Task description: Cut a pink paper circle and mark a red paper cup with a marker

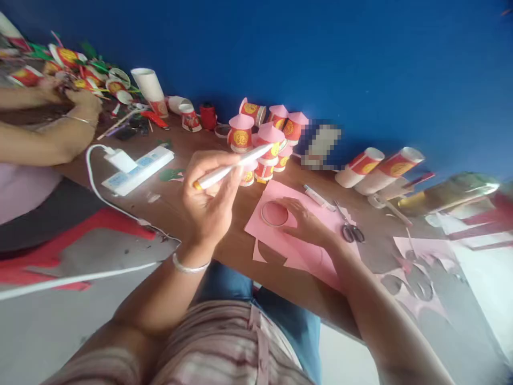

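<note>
Far to the left of the pink sheet [300, 251], an arm of another person [48, 141] rests on the worktop [240, 251]. Nearer to the sheet, but apart from it, lies a white power strip [154, 163]. Next comes the left grip [210, 195], raised in the air to the left of the sheet. It is closed on a white pen [220, 175], which slants and does not touch the sheet. I cannot tell which end writes.

Just behind the sheet is a group of red cups with pink cone tops [241, 138]. On the sheet, toward its back left part, the thin ring [262, 213] lies flat. The right grip [302, 219] is about half open over the sheet; finger and thumb are spread at the ring's right side. They seem to touch it, but how hard they press I cannot tell.

To hold the ring well, light and equal pressure at 2 places is better than a push at 1, because so thin a ring could slip or bend. The pen should stay clear until the paper is flat.

At the sheet's right edge are the scissors [352, 233]; farther right are cut pink scraps [425, 251].
</note>
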Available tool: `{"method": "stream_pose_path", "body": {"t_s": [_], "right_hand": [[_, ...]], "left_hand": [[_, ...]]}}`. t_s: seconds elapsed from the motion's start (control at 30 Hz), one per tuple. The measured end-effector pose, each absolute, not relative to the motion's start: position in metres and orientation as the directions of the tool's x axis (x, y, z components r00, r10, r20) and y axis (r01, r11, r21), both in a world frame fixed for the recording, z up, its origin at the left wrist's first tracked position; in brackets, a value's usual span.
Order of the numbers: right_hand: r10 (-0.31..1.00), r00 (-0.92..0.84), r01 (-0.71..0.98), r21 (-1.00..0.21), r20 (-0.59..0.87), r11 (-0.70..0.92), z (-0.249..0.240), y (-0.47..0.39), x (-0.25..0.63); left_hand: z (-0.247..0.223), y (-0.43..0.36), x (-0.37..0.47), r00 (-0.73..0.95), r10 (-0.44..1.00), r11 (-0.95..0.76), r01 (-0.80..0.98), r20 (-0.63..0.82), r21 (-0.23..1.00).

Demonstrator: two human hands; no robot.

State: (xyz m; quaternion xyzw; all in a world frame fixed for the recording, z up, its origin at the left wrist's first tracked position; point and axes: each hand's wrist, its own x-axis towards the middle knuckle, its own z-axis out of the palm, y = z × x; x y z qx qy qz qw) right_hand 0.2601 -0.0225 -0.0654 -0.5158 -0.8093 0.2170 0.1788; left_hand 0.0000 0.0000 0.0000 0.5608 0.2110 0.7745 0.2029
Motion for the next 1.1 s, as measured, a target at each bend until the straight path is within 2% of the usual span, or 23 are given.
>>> {"method": "stream_pose_path", "body": {"t_s": [0.17, 0.3, 0.43, 0.5, 0.6, 0.67, 0.73, 0.83, 0.9, 1.1], "right_hand": [[0.923, -0.368, 0.758, -0.537, 0.116, 0.37, -0.079, -0.02, 0.258], [0.908, -0.399, 0.735, -0.547, 0.128, 0.4, -0.082, -0.016, 0.259], [0.918, -0.373, 0.739, -0.554, 0.136, 0.383, -0.081, -0.015, 0.256], [0.924, -0.354, 0.738, -0.563, 0.146, 0.372, -0.081, -0.016, 0.255], [0.9, -0.365, 0.718, -0.544, 0.237, 0.435, -0.082, -0.019, 0.263], [0.901, -0.286, 0.757, -0.5, 0.327, 0.422, -0.081, -0.021, 0.276], [0.91, -0.142, 0.838, -0.441, 0.39, 0.321, -0.081, -0.022, 0.293], [0.902, 0.031, 0.957, -0.273, 0.431, 0.098, -0.081, -0.019, 0.318], [0.898, 0.068, 0.983, -0.184, 0.435, 0.014, -0.083, -0.017, 0.33], [0.898, 0.069, 0.997, -0.044, 0.435, -0.055, -0.097, -0.014, 0.337]], "left_hand": [[0.044, 0.0, 0.038, -0.323, 0.414, -0.91, -0.117, 0.851, 0.398], [0.068, 0.014, 0.062, -0.162, 0.232, -0.967, -0.143, 0.959, 0.21], [0.068, 0.038, 0.086, 0.103, 0.185, -0.945, -0.253, 0.977, 0.206], [0.056, 0.05, 0.095, 0.262, 0.287, -0.87, -0.333, 0.922, 0.365], [0.029, 0.063, 0.098, 0.483, 0.452, -0.649, -0.398, 0.749, 0.648], [0.01, 0.071, 0.095, 0.539, 0.571, -0.497, -0.373, 0.619, 0.784], [-0.007, 0.078, 0.09, 0.561, 0.666, -0.357, -0.34, 0.492, 0.87], [-0.028, 0.088, 0.083, 0.564, 0.739, -0.183, -0.358, 0.368, 0.916], [-0.04, 0.095, 0.08, 0.562, 0.769, -0.095, -0.371, 0.304, 0.924], [-0.068, 0.1, 0.073, 0.554, 0.805, 0.02, -0.38, 0.21, 0.925]]}}
